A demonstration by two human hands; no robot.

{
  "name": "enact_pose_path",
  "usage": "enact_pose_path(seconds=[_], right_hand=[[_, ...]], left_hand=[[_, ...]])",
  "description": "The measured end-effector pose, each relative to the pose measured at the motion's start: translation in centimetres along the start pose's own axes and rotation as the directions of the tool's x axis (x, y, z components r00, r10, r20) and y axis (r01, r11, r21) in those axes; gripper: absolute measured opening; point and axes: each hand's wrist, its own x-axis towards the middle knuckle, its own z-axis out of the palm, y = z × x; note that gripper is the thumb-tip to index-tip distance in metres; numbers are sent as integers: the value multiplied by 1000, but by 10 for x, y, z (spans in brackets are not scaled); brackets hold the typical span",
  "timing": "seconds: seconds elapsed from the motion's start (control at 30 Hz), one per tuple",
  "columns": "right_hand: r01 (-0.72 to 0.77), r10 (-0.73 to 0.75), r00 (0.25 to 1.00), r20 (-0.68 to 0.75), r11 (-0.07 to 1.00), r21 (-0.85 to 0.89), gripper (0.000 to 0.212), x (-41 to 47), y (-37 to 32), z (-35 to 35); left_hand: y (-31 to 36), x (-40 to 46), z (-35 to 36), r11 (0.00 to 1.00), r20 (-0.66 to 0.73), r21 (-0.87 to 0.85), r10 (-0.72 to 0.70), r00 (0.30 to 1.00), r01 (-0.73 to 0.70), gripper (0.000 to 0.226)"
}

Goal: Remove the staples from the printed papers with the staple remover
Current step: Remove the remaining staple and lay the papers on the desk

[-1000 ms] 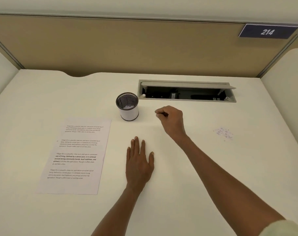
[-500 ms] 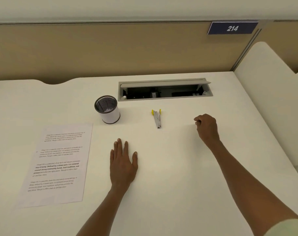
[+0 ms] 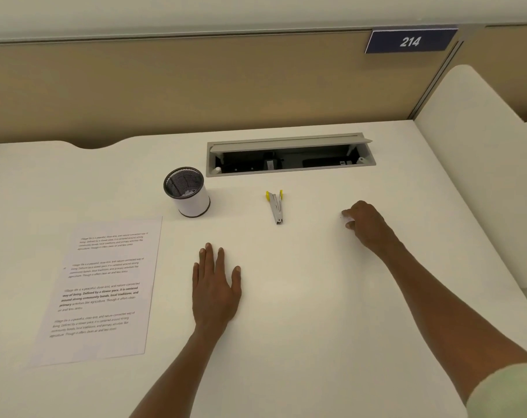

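The staple remover (image 3: 276, 207), grey metal with two yellow tabs, lies alone on the white desk (image 3: 301, 312) just in front of the cable hatch. The printed papers (image 3: 102, 289) lie flat at the left with several blocks of text facing up. My left hand (image 3: 215, 289) rests palm down on the desk between the papers and the remover, fingers stretched, holding nothing. My right hand (image 3: 363, 226) is on the desk to the right of the remover with its fingers curled under and its tips touching the surface. Nothing shows in its grasp.
A white mesh-lined pen cup (image 3: 187, 192) stands behind the papers. An open grey cable hatch (image 3: 289, 155) is set into the desk at the back. A tan partition with a blue "214" sign (image 3: 410, 41) closes the rear, and a white side panel (image 3: 479, 182) rises on the right.
My right hand let go of the staple remover, which now lies on the desk, and moved off to the right. The left hand stayed flat. The camera view shifted right.
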Motion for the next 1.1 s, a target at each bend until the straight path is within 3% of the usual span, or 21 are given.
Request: enact_pose_path(seconds=[0.3,0.5,0.77,0.87,0.93,1.0,1.1], right_hand=[[-35,48,995,-84,989,146,18,-7,-13,6],[70,-78,991,-107,995,-77,16,3,-7,6],[150,-174,979,-105,967,-204,15,11,1,2],[79,-82,981,-177,997,-24,18,11,-3,-9],[-47,85,978,-192,980,194,16,8,-4,-18],[-180,265,953,-149,887,426,12,6,-1,-23],[-274,414,910,-25,646,713,12,5,4,-29]], left_hand=[[0,-1,-1,1000,6,0,-7,1000,7,67],[1,0,-1,1000,14,1,-6,1000,6,67],[0,-1,-1,1000,11,2,-6,1000,6,67],[1,0,-2,1000,7,0,-5,1000,5,68],[1,0,-1,1000,6,2,-5,1000,5,68],[1,-1,-1,1000,3,2,-3,1000,3,67],[1,-1,-1,1000,3,5,-1,1000,1,67]])
